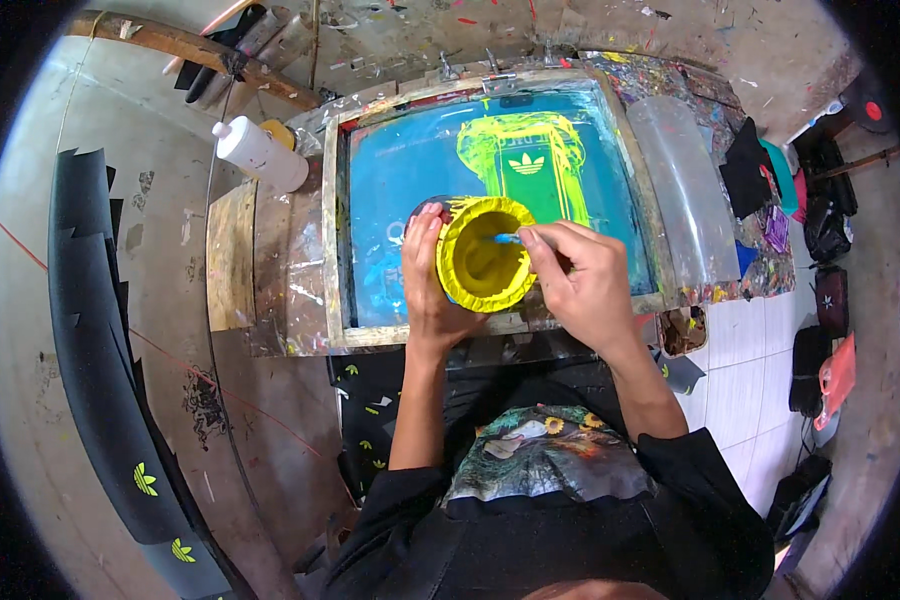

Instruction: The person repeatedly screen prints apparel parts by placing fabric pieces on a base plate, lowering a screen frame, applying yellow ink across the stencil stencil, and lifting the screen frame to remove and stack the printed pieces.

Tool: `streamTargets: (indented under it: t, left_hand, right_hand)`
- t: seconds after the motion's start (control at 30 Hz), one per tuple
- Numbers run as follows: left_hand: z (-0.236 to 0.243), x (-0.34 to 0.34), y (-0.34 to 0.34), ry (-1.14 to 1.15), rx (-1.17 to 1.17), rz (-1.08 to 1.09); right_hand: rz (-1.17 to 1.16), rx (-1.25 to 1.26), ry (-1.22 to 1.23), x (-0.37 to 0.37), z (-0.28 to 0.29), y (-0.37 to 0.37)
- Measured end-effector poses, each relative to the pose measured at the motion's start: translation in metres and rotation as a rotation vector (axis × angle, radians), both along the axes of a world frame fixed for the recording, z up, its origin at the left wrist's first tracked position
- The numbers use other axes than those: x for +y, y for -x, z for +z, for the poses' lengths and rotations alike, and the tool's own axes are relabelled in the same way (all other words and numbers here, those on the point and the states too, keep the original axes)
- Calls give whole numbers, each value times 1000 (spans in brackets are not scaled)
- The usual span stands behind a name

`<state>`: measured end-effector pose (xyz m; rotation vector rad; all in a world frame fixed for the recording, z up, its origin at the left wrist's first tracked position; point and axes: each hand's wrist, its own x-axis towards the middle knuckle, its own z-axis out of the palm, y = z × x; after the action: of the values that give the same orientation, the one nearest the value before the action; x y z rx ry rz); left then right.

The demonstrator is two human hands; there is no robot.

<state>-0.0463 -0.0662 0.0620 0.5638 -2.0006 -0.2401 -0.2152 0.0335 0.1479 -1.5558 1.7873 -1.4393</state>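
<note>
Both hands are on the yellow ink tub [482, 262], which sits over the near edge of the blue printing screen [400, 200]. Our left hand [430, 275] wraps it tight; our right hand [580, 275] pinches a blue-handled stirrer [507, 238] dipped inside. White bottle [260, 153] left of the screen.

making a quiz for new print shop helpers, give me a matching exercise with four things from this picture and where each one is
Things:
1. yellow ink tub
2. white squeeze bottle
3. blue stick
4. black fabric strips

Places:
A. pinched in the right hand
B. laid along the far left
C. gripped by the left hand over the screen frame
D. lying left of the frame's top corner

Pairs: 1-C, 2-D, 3-A, 4-B
</note>
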Motion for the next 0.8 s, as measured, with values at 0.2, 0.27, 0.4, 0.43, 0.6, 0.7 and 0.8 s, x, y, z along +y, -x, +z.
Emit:
streamTargets:
  t: [0.2,0.27,0.4,0.43,0.6,0.7,0.8]
  left_hand:
    - [-1,-1,0,8,2,3]
    - [0,-2,1,-1,2,3]
    - [-1,0,-1,6,-11,-2]
    - [-1,-1,0,2,-9,0]
    - [0,0,1,-1,-4,0]
    - [1,0,-1,0,-22,-15]
    - [1,0,0,-7,0,-23]
  right_hand:
    - [6,-8,-32,1,-1,2]
    - [7,-3,-27,1,-1,1]
    - [11,-15,3,1,-2,1]
    - [-14,21,27,0,-4,1]
    - [15,-78,-30,2,1,3]
    - [96,-2,-79,2,-2,5]
    - [-34,-107,47,1,1,1]
